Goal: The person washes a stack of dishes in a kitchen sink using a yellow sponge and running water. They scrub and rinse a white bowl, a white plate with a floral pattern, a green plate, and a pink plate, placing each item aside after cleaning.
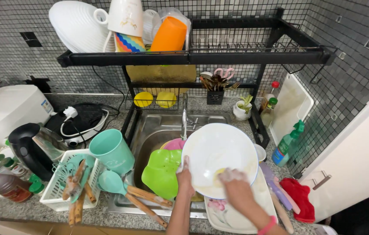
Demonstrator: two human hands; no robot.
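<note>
1. Big white plate (219,156) sits centre frame, tilted over the sink (158,126)
2. Left hand (185,178) is clamped on its lower left rim
3. Right hand (236,189), all soapy, is closed around a yellow sponge (219,173) pressed on the plate face
4. I'd say keep that rim grip firm, wet plates slip, and scrub in circles out to the edge
5. Green leaf-shaped dish (160,172) sits just left, so watch the elbow room

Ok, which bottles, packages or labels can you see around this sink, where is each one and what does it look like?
Green spray bottle: right counter, blue label, green trigger.
Brown bottle: lying on the left counter, red cap, pale label.
Two small bottles: behind the sink on the right, one red-capped, one green-capped.
White appliance: far left, small blue and white sticker on its side.
No screens or signs show.
</note>
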